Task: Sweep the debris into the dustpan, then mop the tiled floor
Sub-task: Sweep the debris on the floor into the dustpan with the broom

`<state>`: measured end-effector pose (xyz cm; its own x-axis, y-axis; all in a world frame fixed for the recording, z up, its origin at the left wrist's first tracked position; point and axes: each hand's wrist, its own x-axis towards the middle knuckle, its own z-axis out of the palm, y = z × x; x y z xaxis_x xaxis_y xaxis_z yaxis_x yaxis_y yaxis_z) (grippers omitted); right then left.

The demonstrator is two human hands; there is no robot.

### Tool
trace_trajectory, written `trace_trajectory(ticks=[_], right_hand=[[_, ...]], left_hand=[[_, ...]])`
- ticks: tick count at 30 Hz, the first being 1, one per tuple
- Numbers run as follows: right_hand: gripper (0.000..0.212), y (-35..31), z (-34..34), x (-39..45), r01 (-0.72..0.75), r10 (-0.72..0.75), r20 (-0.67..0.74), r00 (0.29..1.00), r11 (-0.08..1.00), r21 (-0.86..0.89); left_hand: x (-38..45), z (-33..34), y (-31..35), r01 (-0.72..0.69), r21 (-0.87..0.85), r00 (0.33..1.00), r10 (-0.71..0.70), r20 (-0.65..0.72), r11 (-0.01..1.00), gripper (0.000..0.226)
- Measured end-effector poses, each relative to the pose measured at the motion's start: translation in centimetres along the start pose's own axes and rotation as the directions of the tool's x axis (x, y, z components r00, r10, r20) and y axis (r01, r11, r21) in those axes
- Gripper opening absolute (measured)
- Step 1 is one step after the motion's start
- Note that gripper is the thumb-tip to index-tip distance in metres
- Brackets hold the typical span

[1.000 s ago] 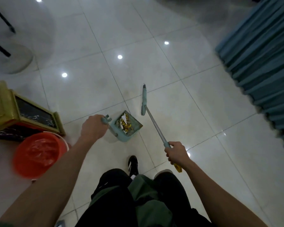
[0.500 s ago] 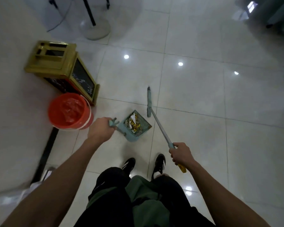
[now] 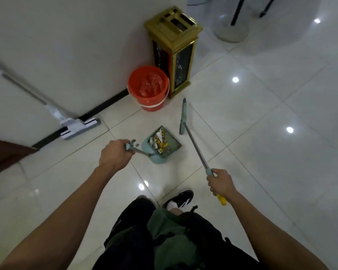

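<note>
My left hand grips the handle of a teal dustpan that holds yellow and white debris. The pan hangs just above the tiled floor, in front of me. My right hand grips the metal handle of a teal broom, whose head points away toward the bucket. A flat mop leans against the wall at the left, its head on the floor.
A red bucket lined with a red bag stands at the wall's corner, beside a tall gold bin. A round stand base sits at the top right. A brown edge shows at the far left. My shoe is below the dustpan.
My view has swung left, bringing the wall, mop, bucket and gold bin to the front. Both hands keep their grips; the dustpan and broom now point toward the bucket.
</note>
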<state>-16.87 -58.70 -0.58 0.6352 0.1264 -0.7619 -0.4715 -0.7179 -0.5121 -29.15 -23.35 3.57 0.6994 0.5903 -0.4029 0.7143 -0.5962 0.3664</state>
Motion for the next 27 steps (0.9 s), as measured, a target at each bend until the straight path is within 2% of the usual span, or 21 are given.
trace_trajectory(ticks=[6,10,13,19,23,27], right_hand=[[0.012,-2.7,3.4,0.1,0.139,-0.124,0.103,0.987,0.977,-0.160],[0.010,-3.9,6.5,-0.6,0.174,-0.139,0.196,0.971,0.970,-0.171],[0.016,-4.8,8.7,-0.7,0.172,-0.130,0.260,0.957,0.974,-0.146],[0.022,-7.6,12.1,1.0,0.140,-0.075,0.350,0.934,0.977,-0.163],[0.023,-9.9,14.0,3.6,0.064,-0.005,0.400,0.916,0.989,-0.135],[0.030,-11.0,15.1,6.7,0.011,0.063,0.443,0.894,0.987,-0.161]], left_hand=[[-7.7,1.0,-7.8,0.195,-0.094,0.978,-0.201,-0.058,0.976,0.008],[-12.9,2.2,-11.8,0.294,-0.120,0.949,-0.304,-0.080,0.948,0.008],[-15.9,3.0,-13.7,0.358,-0.168,0.922,-0.376,-0.093,0.918,0.007],[-17.9,3.8,-14.9,0.464,-0.189,0.870,-0.485,-0.089,0.866,0.006],[-17.9,4.7,-13.5,0.543,-0.204,0.818,-0.568,-0.092,0.814,0.005],[-16.6,5.4,-11.6,0.597,-0.163,0.787,-0.613,-0.076,0.786,0.013]])
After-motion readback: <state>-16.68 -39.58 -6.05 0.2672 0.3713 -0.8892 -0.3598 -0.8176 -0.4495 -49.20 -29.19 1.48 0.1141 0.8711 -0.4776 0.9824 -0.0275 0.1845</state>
